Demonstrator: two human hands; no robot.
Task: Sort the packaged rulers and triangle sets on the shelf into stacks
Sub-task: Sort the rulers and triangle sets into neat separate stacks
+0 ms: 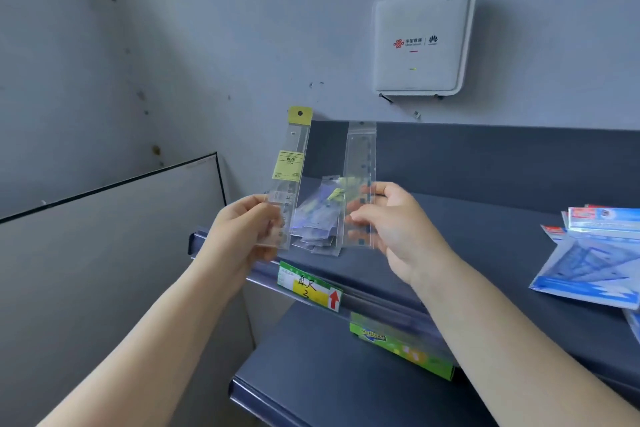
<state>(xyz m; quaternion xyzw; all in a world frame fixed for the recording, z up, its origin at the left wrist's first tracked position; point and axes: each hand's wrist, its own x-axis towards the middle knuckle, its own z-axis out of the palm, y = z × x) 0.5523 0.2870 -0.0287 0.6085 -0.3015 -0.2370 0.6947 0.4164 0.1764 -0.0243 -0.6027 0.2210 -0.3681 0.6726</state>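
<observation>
two bare hands are raised in front of a dark grey shelf (485,218), each holding one packaged ruler upright. the left hand (242,236) pinches the lower end of a clear ruler pack (292,177) with a yellow hang tab at the top and a yellow label halfway down; thumb and fingers are curled round the pack's bottom. the right hand (391,222) grips the lower part of a second ruler pack (360,184), a plain clear sleeve with no label, thumb in front and fingers behind. the two packs stand side by side, apart, both tilted slightly, their tops reaching above the shelf's back edge.

behind and between the packs, near the shelf's left end, lies a loose pile (320,218) of more clear packs, overlapping at odd angles; the held packs partly hide it. at the shelf's right edge lies a heap of blue and white triangle sets (588,263), one with a red-topped card, partly cut off by the frame.

on the shelf's front rail, below the hands, sits a green and yellow price tag (310,288) with handwriting and a red arrow pointing up. a lower shelf (311,374) carries a green box (401,347) near its back, partly blurred and partly hidden by the right forearm.

on the grey wall above hangs a white router (420,42) with red logos. a white panel (104,236) with a dark edge leans at the left.
</observation>
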